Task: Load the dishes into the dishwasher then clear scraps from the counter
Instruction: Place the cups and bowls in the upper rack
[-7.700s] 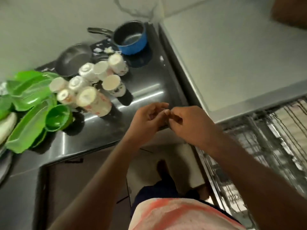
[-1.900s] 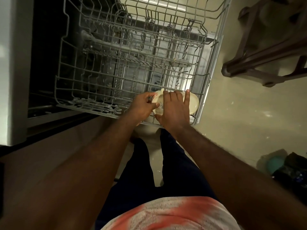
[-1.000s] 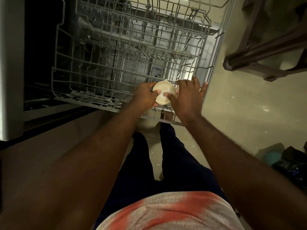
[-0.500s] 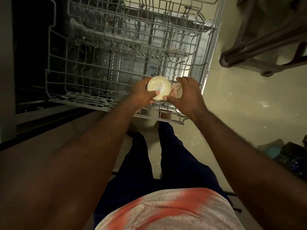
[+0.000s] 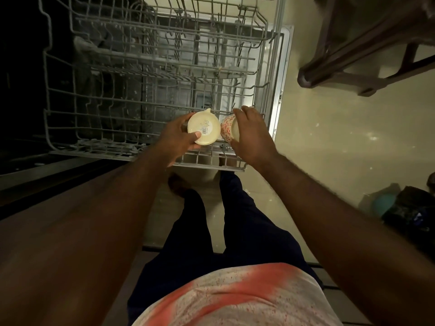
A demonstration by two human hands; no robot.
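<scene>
1. Cups are the work in hand. A cream cup is held base up in the left hand, fingers curled round its side and thumb on the base. A patterned cup with red marks is gripped from above by the right hand.
2. Both cups are side by side, touching or very nearly, over the near right corner of the rack. Whether either rests on the wires cannot be told.
3. The rack is pulled out of the dishwasher, its tines running in rows.
4. To do this step well, each cup probably wants to go mouth down between tines, a little apart from its neighbour so they do not knock. Each should be seated firmly before the fingers let go.
5. A sticker on the cream cup's base shows a barcode-like strip and small print, too small to read. No brand is legible.
6. Beyond the rack are a pale floor and dark wooden furniture.
</scene>
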